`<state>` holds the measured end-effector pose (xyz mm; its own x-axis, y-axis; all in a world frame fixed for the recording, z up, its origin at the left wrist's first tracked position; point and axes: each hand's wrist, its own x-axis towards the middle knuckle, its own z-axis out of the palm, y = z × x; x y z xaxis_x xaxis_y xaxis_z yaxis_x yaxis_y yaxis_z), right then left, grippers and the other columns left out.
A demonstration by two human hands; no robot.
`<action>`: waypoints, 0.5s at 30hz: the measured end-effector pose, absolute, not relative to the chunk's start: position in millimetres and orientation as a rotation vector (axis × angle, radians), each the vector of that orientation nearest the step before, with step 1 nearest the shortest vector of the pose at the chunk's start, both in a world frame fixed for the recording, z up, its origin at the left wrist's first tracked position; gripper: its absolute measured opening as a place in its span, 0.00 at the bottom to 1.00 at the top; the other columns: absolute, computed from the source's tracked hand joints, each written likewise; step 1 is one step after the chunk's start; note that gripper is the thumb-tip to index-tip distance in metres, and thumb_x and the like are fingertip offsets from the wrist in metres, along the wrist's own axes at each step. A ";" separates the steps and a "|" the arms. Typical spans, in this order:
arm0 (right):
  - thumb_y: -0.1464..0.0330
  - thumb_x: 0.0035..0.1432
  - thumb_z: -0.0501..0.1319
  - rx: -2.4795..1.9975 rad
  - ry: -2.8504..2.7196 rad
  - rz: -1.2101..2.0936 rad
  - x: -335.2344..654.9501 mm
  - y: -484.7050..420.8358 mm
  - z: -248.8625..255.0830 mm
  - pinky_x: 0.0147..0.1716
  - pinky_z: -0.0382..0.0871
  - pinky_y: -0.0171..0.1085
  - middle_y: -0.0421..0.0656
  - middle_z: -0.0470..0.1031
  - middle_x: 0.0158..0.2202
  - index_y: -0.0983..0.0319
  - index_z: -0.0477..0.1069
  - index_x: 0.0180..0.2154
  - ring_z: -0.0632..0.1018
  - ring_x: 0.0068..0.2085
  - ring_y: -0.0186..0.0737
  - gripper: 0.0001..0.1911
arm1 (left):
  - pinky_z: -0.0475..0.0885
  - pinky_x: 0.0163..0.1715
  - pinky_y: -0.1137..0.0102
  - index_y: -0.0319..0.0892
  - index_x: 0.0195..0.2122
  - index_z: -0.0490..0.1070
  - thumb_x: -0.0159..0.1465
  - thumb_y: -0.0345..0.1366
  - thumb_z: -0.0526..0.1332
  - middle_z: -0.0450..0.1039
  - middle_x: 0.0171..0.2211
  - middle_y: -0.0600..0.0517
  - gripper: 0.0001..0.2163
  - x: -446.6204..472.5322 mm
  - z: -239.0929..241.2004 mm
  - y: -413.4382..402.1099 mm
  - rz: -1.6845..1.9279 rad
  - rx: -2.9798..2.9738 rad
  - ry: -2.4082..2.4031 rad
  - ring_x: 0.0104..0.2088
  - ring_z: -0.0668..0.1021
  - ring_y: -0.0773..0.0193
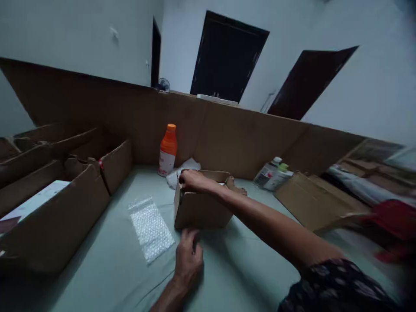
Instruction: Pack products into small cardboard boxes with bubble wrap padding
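Cardboard, plain and brown, makes up the small open box point(199, 208) sitting near the middle of the pale green table point(107, 268). From where I stand it looks light and thin-walled: stiff enough along its folded edges and corners, but the loose top flaps would bend if pulled. I would judge the safest hold to be low on the side walls or under the base, not by a flap. What lies inside I cannot see.

Her right hand point(192, 180) reaches across and rests on the box's far left top corner, fingers curled over the rim, gripping the edge. The left hand point(188, 260) lies on the table just in front of the near wall, fingers loosely bent, fingertips touching or almost touching the cardboard; it holds nothing that I can make out.

Just left of the box lies a sheet of bubble wrap point(150, 228), flat and limp. Behind it stands 1 orange-capped bottle point(167, 150), upright, with crumpled white wrapping point(182, 171) at its foot. To the right, 2 smaller bottles point(272, 173) lie beside a flattened carton point(308, 199). Larger open cartons point(58, 208) crowd the left side, and a tall cardboard screen point(227, 134) backs the whole table.
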<state>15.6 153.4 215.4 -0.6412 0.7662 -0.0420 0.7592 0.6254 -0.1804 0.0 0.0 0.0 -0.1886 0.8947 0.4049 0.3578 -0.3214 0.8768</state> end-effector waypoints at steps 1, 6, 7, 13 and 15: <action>0.74 0.49 0.68 -1.340 -2.794 0.286 16.4 154.4 219.9 0.28 0.61 0.32 0.46 0.82 0.35 0.63 0.80 0.33 0.80 0.36 0.43 0.06 | 0.74 0.46 0.63 0.42 0.45 0.73 0.58 0.22 0.53 0.75 0.42 0.46 0.18 -1.6 0.5 -0.8 1.566 1.636 1.446 0.45 0.78 0.58; 0.67 0.61 0.60 -1.360 -2.422 0.214 63.4 138.5 241.5 0.35 0.66 0.32 0.43 0.82 0.41 0.61 0.79 0.42 0.79 0.39 0.38 0.11 | 0.73 0.48 0.61 0.42 0.47 0.71 0.63 0.26 0.54 0.72 0.43 0.46 0.14 -17.7 7.0 -2.5 1.807 1.691 1.521 0.46 0.76 0.57; 0.67 0.61 0.58 -1.330 -2.282 0.184 84.1 129.0 241.9 0.37 0.67 0.33 0.43 0.82 0.40 0.61 0.78 0.42 0.79 0.39 0.38 0.11 | 0.73 0.49 0.59 0.42 0.49 0.70 0.63 0.28 0.54 0.72 0.44 0.45 0.14 -22.5 9.6 -2.3 1.848 1.678 1.559 0.48 0.76 0.56; 0.63 0.56 0.59 -1.402 -1.617 0.308 208.1 64.0 177.8 0.38 0.70 0.39 0.47 0.79 0.41 0.63 0.75 0.44 0.77 0.39 0.42 0.16 | 0.70 0.55 0.51 0.41 0.64 0.59 0.63 0.39 0.59 0.61 0.62 0.38 0.27 -48.8 25.7 -0.8 1.841 1.437 1.683 0.61 0.68 0.46; 0.63 0.51 0.64 -1.440 -1.608 0.431 219.9 58.4 142.9 0.36 0.71 0.39 0.49 0.79 0.46 0.63 0.73 0.48 0.78 0.42 0.45 0.22 | 0.70 0.55 0.50 0.43 0.67 0.55 0.61 0.44 0.62 0.56 0.66 0.38 0.34 -56.3 27.9 2.9 1.735 1.328 1.690 0.61 0.68 0.43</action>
